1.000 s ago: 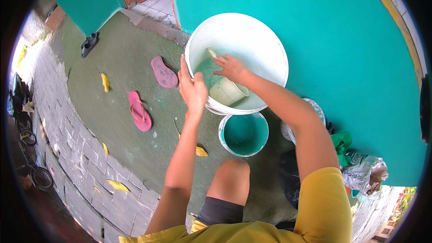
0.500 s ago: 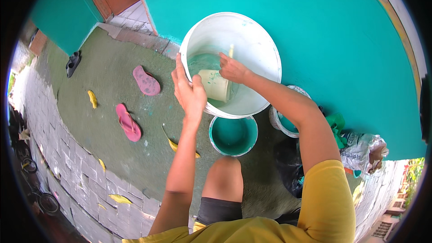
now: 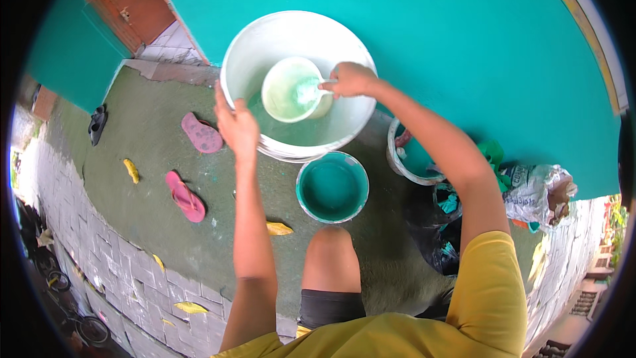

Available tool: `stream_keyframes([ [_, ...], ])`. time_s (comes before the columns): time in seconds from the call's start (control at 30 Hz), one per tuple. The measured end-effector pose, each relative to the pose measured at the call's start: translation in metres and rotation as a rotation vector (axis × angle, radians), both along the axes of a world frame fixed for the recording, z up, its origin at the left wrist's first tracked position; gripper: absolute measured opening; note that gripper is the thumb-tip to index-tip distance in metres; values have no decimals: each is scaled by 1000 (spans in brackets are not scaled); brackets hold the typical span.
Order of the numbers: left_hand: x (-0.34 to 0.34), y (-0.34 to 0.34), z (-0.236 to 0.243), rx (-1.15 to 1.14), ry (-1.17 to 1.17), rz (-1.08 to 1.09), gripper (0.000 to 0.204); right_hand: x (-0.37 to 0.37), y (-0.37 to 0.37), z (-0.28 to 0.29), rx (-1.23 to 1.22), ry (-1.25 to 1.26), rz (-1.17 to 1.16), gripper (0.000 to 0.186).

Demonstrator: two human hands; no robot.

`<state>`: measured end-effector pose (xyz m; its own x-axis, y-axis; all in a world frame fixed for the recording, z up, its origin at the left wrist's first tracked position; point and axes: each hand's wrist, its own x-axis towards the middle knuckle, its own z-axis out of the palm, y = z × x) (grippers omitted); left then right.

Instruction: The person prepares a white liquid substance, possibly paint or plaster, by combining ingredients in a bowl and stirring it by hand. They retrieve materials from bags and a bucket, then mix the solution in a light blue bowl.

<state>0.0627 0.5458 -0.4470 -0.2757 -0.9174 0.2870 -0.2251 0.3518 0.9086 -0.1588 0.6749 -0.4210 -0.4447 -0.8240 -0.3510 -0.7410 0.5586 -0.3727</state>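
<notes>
A big white bucket with pale greenish liquid in it stands tilted against the turquoise wall. My left hand grips its left rim. My right hand is closed on the handle of a pale cream dipper, held mouth up inside the bucket with light greenish liquid in it. Just below the big bucket, a smaller round container is coated or filled with teal paint.
At the right are a paint-smeared bucket, a black bag and a crumpled sack. Pink flip-flops, a dark sandal and yellow leaves lie on the concrete. A doorway and parked cycles are at left.
My right hand has taken the dipper by its handle and turned it from lying on its side to mouth up, raising it. The big bucket and left hand appear further left as the view shifts.
</notes>
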Motion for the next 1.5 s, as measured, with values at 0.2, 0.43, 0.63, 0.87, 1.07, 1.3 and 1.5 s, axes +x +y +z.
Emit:
stream_keyframes([
  [0.2, 19, -68, -17, 153, 54, 35, 59, 20, 41, 88, -302, -391, -141, 40],
  [0.43, 28, -132, -71, 408, 152, -10, 57, 45, 166, 150, -557, -551, -110, 36],
  [0.63, 51, -154, -89, 76, 332, 88, 48, 103, 350, 165, -519, -516, -279, 37],
  [0.87, 48, 69, -20, -177, 365, 200, 45, 220, 612, 129, -478, -637, -867, 40],
  [1.07, 35, 286, 41, -230, 126, -414, 42, 322, 776, 70, -476, -427, -1420, 27],
  [1.3, 49, 424, 33, -604, 68, -715, 55, 331, 851, -89, -510, -77, -1662, 20],
  [1.5, 53, 438, 3, -763, -236, -863, 56, 317, 861, -156, -484, 105, -1779, 23],
])
